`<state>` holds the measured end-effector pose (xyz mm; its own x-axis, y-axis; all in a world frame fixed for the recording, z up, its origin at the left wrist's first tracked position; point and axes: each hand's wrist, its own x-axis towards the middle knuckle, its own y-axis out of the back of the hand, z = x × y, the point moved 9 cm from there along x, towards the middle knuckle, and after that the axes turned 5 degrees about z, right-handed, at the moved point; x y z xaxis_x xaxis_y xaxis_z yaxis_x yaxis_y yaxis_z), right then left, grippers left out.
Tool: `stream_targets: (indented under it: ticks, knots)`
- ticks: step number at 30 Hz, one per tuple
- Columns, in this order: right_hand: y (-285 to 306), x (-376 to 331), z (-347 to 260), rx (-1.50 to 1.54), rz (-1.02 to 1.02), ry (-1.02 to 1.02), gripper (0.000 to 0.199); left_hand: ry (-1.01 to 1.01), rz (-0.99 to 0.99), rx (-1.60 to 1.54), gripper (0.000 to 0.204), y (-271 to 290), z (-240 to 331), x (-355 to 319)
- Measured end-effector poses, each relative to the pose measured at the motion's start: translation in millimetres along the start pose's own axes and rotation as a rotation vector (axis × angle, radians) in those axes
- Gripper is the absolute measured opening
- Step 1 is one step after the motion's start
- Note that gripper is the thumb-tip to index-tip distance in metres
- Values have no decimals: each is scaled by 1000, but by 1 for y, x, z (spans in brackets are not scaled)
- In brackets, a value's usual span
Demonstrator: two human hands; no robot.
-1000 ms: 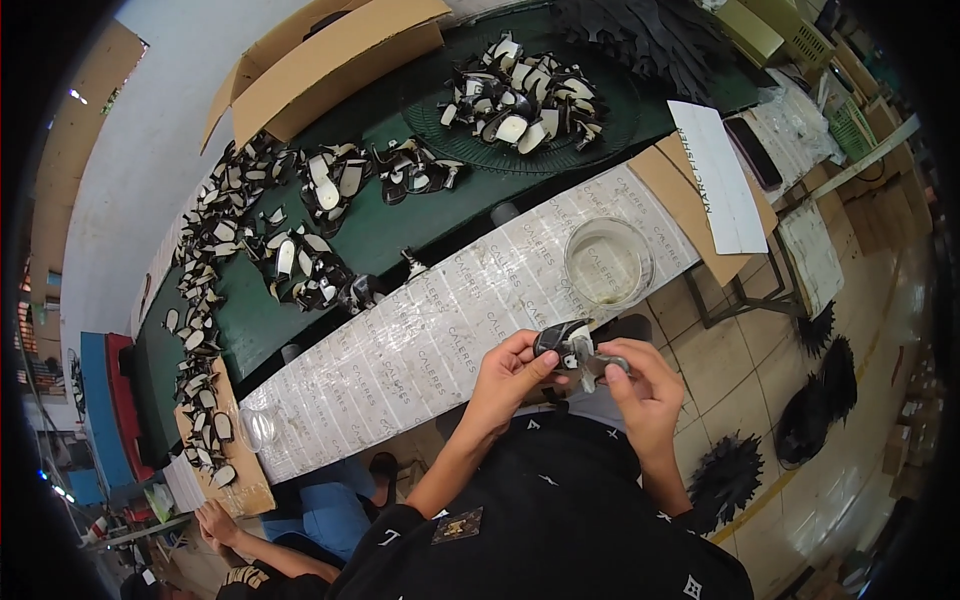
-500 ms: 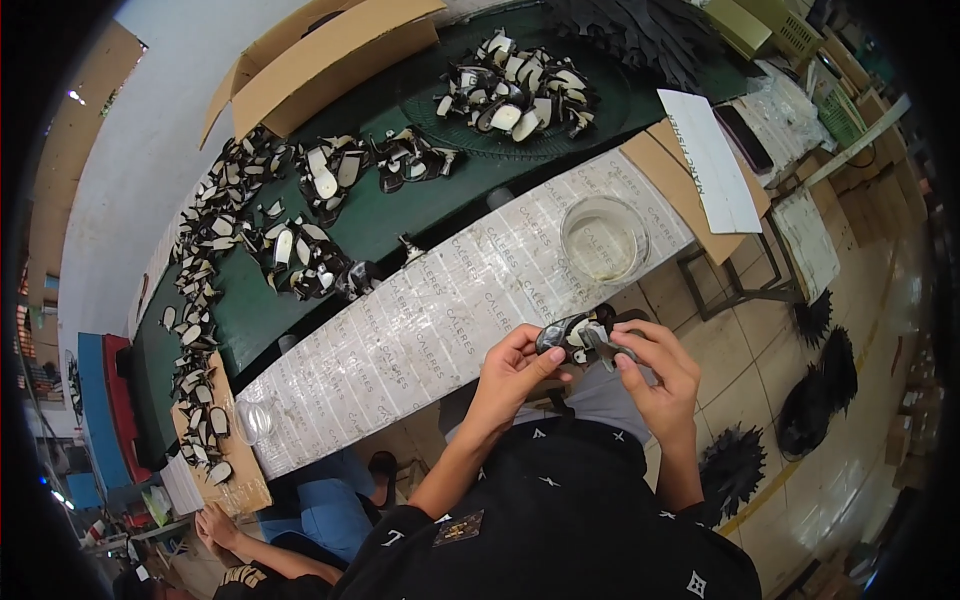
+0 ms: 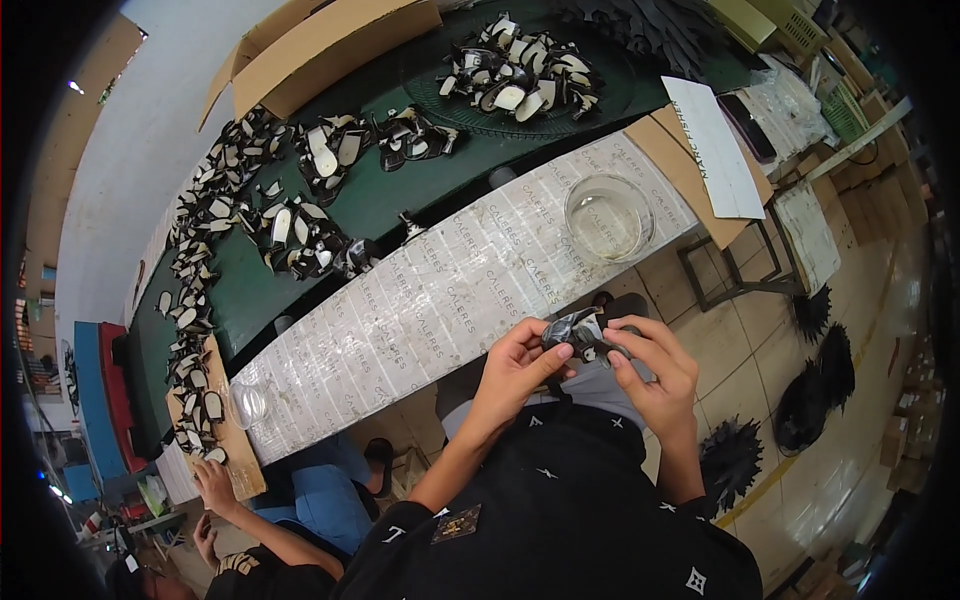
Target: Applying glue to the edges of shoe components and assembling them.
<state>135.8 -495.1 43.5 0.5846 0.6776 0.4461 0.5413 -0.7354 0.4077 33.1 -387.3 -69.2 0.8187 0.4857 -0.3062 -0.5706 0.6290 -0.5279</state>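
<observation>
Over my lap I hold a small glossy black shoe part (image 3: pixel 572 327) with pale and silvery patches. My left hand (image 3: pixel 518 368) is closed on its left end, thumb on top and fingers curled beneath. At the other end, my right hand (image 3: pixel 655 368) pinches the part's edge between thumb and fingers; exactly what lies between those fingertips is partly hidden. Both hands are just off the near edge of a long narrow bench (image 3: pixel 440 290) covered in printed wrap. A round clear tub (image 3: pixel 608 218) stands on its right end.
Similar black-and-white parts (image 3: pixel 520 75) are heaped on the green table (image 3: pixel 370 200) behind, with more along its left. An open cardboard box (image 3: pixel 330 55) sits at the back. At lower left a co-worker's hand (image 3: pixel 215 485) touches parts on cardboard. Black frilled bundles (image 3: pixel 735 465) lie on the floor.
The shoe part has turned in my fingers, and the grey flap by my right fingertips no longer stands up. The co-worker's hand has moved up onto the parts at lower left.
</observation>
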Motion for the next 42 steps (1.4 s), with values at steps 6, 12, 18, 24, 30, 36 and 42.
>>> stream_targets:
  ticks: [6, 12, 18, 24, 30, 36, 42]
  knots:
    - [-2, 0, 0, -73, 68, 4, 24, 0, 2, 26, 14, 2, 1, 0]
    - [3, -2, 0, -186, 153, 19, 26, 1, 2, 27, 13, 6, -1, 1]
    - [13, -10, 13, -65, 212, -130, 23, 65, 12, 7, 15, 12, -7, 0]
    - [14, -19, 25, 128, 222, -310, 21, 125, 10, -90, 16, 13, -6, -1]
    - [-2, -17, 17, 137, 125, -288, 23, 119, 15, -114, 16, 14, -8, -1]
    - [-11, -19, 14, 128, 97, -271, 24, 100, 39, -118, 14, 19, -12, 0]
    - [-5, -18, 12, 24, 118, -206, 24, 115, 24, -116, 14, 14, -8, 0]
